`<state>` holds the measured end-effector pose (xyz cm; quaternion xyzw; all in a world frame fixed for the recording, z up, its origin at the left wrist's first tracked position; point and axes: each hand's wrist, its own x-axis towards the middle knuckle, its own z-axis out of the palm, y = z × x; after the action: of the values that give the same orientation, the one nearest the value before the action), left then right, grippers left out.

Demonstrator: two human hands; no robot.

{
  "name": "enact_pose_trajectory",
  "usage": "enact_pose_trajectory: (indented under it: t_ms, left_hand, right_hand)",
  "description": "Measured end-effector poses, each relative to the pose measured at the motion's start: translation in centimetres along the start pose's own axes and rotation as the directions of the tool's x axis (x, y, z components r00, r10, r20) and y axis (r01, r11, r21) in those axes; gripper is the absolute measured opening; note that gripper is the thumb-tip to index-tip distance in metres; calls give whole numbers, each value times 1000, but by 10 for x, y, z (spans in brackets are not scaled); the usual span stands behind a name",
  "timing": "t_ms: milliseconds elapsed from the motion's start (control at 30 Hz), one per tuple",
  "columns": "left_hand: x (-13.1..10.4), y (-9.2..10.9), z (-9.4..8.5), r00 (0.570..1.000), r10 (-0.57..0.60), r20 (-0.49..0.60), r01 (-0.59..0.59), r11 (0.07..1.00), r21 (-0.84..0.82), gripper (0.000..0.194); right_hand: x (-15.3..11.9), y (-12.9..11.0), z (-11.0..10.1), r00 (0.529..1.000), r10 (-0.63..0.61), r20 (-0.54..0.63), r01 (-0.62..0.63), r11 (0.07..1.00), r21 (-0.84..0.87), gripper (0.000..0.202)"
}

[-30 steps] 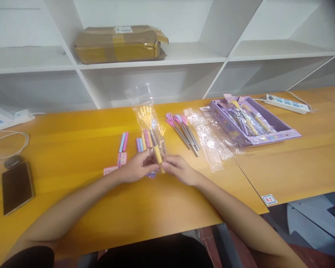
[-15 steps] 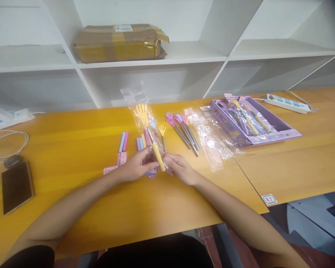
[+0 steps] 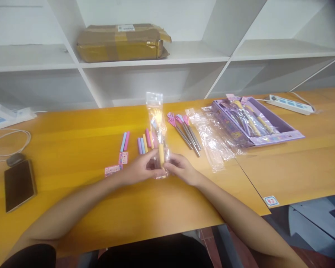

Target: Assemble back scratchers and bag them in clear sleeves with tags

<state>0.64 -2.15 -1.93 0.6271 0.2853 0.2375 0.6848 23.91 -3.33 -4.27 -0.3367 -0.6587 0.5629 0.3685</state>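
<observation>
Between my two hands a clear plastic bag (image 3: pixel 154 99) stands nearly upright, with a yellow hand-shaped scratcher (image 3: pixel 161 154) inside it. My left hand (image 3: pixel 142 167) pinches the bag's lower left side, and my right hand (image 3: pixel 182 169) grips its lower right side. Just behind the bag lie colored handle sleeves (image 3: pixel 142 145). Several metal-rod scratchers (image 3: pixel 185 132) with pink and blue hand tips rest to the right. A blue and a pink sleeve (image 3: pixel 124 141) lie to the left, above small pink cards (image 3: pixel 123 158).
Loose clear bags (image 3: pixel 212 145) lie beside a purple display box (image 3: pixel 279 139) holding packed scratchers. Power strips (image 3: pixel 292 104) sit at both sides. A phone (image 3: pixel 19 185) lies far left. A taped carton (image 3: pixel 123 44) is on the white shelf.
The bagged yellow scratcher has turned from leaning left to nearly upright, and the bag's top has come down and right. Both hands still hold it. The view has shifted slightly.
</observation>
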Motion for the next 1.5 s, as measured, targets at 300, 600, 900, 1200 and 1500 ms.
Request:
enact_pose_trajectory:
  t_ms: [300,600,900,1200,1500]
  left_hand:
    - [1,-6,3,1000,15,-14,-16,998,-63,64]
    - [2,-10,0,998,48,-40,-50,996,-69,57]
    - [3,-11,-6,999,37,24,-34,992,-123,45]
    - [2,-10,-15,997,23,78,-15,994,-104,45]
    - [3,-12,-15,994,95,59,-91,993,-74,42]
  right_hand:
    - [-1,0,2,990,-54,129,57,998,-23,55]
    - [-1,-5,4,989,-62,137,65,998,-17,57]
    - [0,-4,2,994,-44,105,53,995,-90,60]
    - [-4,-1,1,988,-18,153,30,997,-70,60]
    - [-3,0,0,974,-164,154,185,974,-128,49]
